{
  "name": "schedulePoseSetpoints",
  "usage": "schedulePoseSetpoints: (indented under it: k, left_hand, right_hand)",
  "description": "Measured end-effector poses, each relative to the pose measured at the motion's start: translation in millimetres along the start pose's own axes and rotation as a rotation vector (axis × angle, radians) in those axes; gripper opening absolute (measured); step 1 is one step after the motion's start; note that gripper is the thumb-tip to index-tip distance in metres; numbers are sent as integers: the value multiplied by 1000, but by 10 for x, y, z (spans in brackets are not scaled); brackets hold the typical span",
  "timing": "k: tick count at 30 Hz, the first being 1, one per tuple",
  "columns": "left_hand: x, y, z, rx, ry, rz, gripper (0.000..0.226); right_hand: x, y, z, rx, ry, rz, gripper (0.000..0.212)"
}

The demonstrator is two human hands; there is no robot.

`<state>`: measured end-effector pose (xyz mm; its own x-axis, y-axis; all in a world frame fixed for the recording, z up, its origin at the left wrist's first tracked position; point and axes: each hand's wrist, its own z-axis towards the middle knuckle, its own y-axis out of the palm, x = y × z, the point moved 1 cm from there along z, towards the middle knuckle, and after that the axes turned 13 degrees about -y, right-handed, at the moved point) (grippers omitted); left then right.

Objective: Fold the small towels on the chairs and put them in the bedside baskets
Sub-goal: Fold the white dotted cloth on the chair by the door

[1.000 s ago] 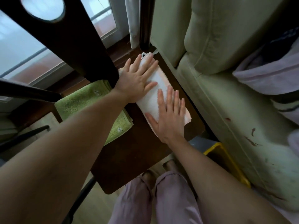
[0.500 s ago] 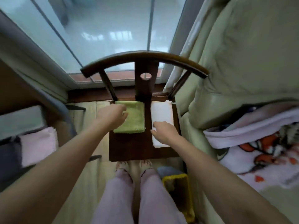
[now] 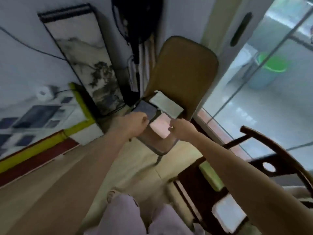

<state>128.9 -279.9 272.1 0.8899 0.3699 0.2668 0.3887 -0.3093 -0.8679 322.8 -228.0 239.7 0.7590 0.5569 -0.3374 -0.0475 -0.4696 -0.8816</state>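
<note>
Both hands reach to the tan padded chair point(image 3: 184, 68), where a pink small towel point(image 3: 160, 127) lies on the seat in front of a dark towel point(image 3: 146, 109) and a grey-green towel point(image 3: 166, 105). The right hand point(image 3: 182, 127) pinches the pink towel's near-right corner; the left hand point(image 3: 133, 123) is curled at its left edge, grip indistinct through blur. Take matching corners, lift evenly, align edges before creasing

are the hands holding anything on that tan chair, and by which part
The right hand pinches the pink towel at its right edge. The left hand is curled at the dark towel, but blur hides whether it grips.
</note>
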Motion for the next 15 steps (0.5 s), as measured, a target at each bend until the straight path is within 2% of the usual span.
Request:
schedulePoseSetpoints:
  k: [4,8,12,15]
  left_hand:
    - [-1507,-402,-212,138,-182,-82,29]
    - [-2885,-729,-495,187,-345,-76,33]
    - [-4024,-1092,-858,288,-528,-156,30]
    - [-4887,-1168,-1311,305,-700,-238,25]
  right_hand:
    - [-1230,-171,932,-105,-250,-133,30]
    - [-2547,-306,1575,-110,-394,-252,23]
    - [-3903,-160,2203,-72,-572,-211,27]
    - [-5004,190,2574,-158,-714,-278,25]
